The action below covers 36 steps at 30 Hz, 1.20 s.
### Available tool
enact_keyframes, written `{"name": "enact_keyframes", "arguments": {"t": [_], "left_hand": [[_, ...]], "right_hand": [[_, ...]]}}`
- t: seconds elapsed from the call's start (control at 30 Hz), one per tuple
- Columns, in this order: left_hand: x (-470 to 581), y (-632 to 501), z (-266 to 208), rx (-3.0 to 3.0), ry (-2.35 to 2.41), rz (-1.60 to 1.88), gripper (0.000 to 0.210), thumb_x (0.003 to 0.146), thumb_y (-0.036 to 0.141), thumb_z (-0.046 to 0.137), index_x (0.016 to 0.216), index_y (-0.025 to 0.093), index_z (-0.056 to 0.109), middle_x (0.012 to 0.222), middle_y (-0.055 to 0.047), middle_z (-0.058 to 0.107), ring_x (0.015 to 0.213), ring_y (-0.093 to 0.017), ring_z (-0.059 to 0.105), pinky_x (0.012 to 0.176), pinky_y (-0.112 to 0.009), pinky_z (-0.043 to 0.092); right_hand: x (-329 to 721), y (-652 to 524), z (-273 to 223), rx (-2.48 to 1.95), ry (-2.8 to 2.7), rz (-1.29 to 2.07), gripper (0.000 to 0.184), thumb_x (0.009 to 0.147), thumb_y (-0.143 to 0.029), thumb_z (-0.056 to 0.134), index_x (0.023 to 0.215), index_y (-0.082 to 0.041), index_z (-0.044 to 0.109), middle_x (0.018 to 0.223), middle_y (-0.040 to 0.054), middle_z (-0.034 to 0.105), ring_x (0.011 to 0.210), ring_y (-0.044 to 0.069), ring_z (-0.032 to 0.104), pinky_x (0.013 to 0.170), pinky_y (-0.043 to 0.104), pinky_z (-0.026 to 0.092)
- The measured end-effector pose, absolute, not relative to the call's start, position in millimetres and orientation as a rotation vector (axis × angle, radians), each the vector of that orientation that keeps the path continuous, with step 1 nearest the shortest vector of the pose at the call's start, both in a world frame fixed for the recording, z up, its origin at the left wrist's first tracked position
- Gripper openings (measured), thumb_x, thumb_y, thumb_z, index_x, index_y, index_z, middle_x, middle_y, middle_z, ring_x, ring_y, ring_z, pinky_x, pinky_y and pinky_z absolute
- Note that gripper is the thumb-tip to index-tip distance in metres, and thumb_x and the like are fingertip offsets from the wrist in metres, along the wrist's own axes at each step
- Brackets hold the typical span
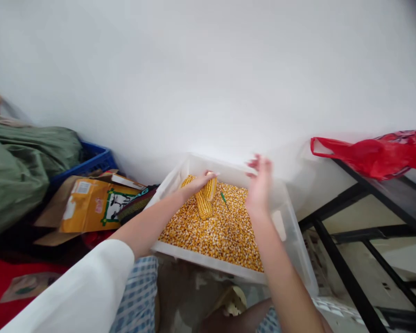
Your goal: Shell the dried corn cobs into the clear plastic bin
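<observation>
A translucent plastic bin (208,263) holds a bed of loose yellow corn kernels (208,238). At its far left side, my left hand (198,183) is closed on a corn cob (211,188), fingers over its upper end. Another corn cob (204,206) lies against it on the kernels, and more cob shows behind my hand. My right hand (259,182) is raised over the bin's right part, smeared by motion, its fingers apart and with nothing visible in them. Between the hands, a thin tool with a green handle (223,197) rests on the kernels.
A white wall (208,83) rises behind the bin. On the left are an opened yellow carton (90,206), a blue crate (99,159) and green cloth (31,162). To the right stands a black metal frame (346,273) with a red plastic bag (374,155) on top.
</observation>
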State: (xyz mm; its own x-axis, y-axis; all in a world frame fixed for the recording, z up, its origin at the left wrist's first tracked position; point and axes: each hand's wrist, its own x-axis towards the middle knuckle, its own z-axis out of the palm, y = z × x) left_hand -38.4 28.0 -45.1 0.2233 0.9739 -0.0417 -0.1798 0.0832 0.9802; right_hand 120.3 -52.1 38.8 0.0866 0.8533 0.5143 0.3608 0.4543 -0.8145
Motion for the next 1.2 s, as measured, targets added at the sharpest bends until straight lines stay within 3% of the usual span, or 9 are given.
{"name": "enact_keyframes", "arguments": {"t": [0.1, 0.2, 0.33, 0.57, 0.7, 0.83, 1.2], "left_hand": [[-31.4, 33.1, -31.4, 0.97, 0.823, 1.253, 0.03, 0.065, 0.046, 0.061, 0.073, 0.018, 0.053, 0.062, -0.001, 0.055, 0.057, -0.014, 0.052, 0.059, -0.029, 0.039], [-23.6, 31.4, -16.4, 0.909, 0.745, 1.322, 0.031, 0.065, 0.047, 0.06, 0.073, 0.019, 0.051, 0.061, 0.001, 0.055, 0.059, -0.013, 0.053, 0.061, -0.027, 0.04], [-13.3, 20.5, -9.5, 0.898, 0.65, 1.292, 0.031, 0.067, 0.047, 0.059, 0.073, 0.017, 0.051, 0.062, 0.0, 0.054, 0.061, -0.012, 0.053, 0.062, -0.026, 0.041], [-9.1, 12.0, -10.9, 1.013, 0.564, 1.144, 0.027, 0.066, 0.037, 0.062, 0.082, 0.018, 0.054, 0.074, 0.0, 0.058, 0.071, -0.013, 0.054, 0.067, -0.025, 0.041], [-4.2, 5.4, -10.6, 1.083, 0.629, 1.159, 0.025, 0.066, 0.035, 0.062, 0.081, 0.017, 0.057, 0.074, 0.0, 0.057, 0.07, -0.013, 0.053, 0.067, -0.024, 0.039], [4.8, -3.5, -15.5, 1.117, 0.771, 1.27, 0.022, 0.064, 0.032, 0.063, 0.078, 0.015, 0.059, 0.075, -0.001, 0.058, 0.074, -0.014, 0.052, 0.069, -0.024, 0.037], [10.0, -10.8, -11.8, 0.953, 0.607, 1.226, 0.022, 0.069, 0.037, 0.061, 0.078, 0.018, 0.057, 0.07, 0.001, 0.056, 0.07, -0.012, 0.052, 0.07, -0.024, 0.039]], "right_hand": [[101.2, -36.5, 12.5, -1.236, -1.411, 0.768, 0.04, 0.087, -0.049, 0.032, 0.107, -0.019, 0.05, 0.103, 0.0071, 0.055, 0.098, 0.018, 0.051, 0.08, 0.031, 0.044], [90.5, -25.8, -11.7, -1.21, -1.482, 1.134, 0.044, 0.082, -0.054, 0.039, 0.108, -0.021, 0.048, 0.104, 0.0061, 0.056, 0.092, 0.02, 0.055, 0.064, 0.027, 0.048], [94.4, -21.5, -26.9, -1.226, -1.402, 1.175, 0.053, 0.076, -0.059, 0.044, 0.114, -0.022, 0.041, 0.105, 0.0066, 0.055, 0.081, 0.018, 0.058, 0.051, 0.024, 0.048], [111.9, -17.0, -24.3, -1.308, -1.512, 0.962, 0.051, 0.08, -0.061, 0.035, 0.104, -0.019, 0.051, 0.093, 0.0055, 0.062, 0.08, 0.018, 0.059, 0.064, 0.026, 0.048], [122.5, -23.2, -22.3, -1.272, -1.667, 0.824, 0.047, 0.082, -0.057, 0.039, 0.105, -0.019, 0.054, 0.103, 0.0057, 0.06, 0.097, 0.019, 0.055, 0.085, 0.03, 0.041], [125.4, -36.7, -25.2, -1.155, -1.79, 0.758, 0.046, 0.084, -0.052, 0.04, 0.119, -0.022, 0.047, 0.12, 0.006, 0.051, 0.112, 0.018, 0.045, 0.096, 0.031, 0.033], [125.3, -40.2, -22.7, -1.225, -1.75, 0.723, 0.046, 0.088, -0.053, 0.028, 0.114, -0.022, 0.051, 0.107, 0.0064, 0.058, 0.103, 0.02, 0.051, 0.09, 0.032, 0.038]]}}
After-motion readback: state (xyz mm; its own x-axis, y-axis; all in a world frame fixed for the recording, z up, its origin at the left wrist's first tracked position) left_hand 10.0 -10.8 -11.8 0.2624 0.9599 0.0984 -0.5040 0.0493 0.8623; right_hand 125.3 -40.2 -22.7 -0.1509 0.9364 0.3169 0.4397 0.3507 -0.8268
